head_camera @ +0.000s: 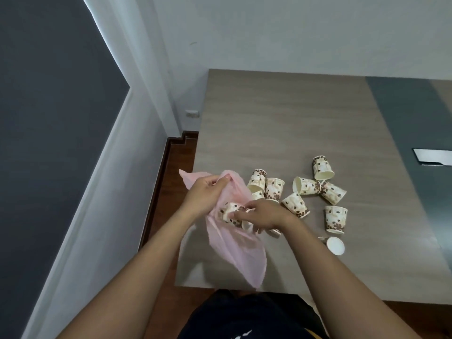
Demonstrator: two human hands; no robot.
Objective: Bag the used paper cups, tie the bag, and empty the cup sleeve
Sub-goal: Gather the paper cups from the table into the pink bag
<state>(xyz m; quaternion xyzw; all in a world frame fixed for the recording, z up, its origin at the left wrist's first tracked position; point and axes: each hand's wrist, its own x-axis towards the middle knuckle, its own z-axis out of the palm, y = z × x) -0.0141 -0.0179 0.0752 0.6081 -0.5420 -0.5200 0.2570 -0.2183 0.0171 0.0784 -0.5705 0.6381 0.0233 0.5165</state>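
Two bare forearms reach up from the bottom of the view, over dark clothing, toward the near left corner of the counter (281, 123). The left hand (205, 195) is closed on the gathered rim of a thin pink bag (234, 250), pinching the plastic between thumb and fingers and holding the mouth up and open toward the right. The bag itself trails down from that grip toward the counter's near edge, limp and mostly flat.

The right hand (263, 215) sits at the bag's mouth with its fingers curled around a paper cup (231, 212) printed with coffee beans, the cup lying on its side and partly inside the plastic (a second cup rim seems to show under the palm, though I cannot tell for sure).

The loose cups (318, 189) are scattered on the counter to the right of the bag, some on their sides, a couple upright or upside down; the closest pair lies just beyond the bag's mouth, touching it or nearly so. All of them lie on the right hand's side, so that hand looks the natural one to fetch each next cup while the left keeps the mouth open. Bagging appears barely under way; tying is not yet begun, and no cup sleeve is visible.
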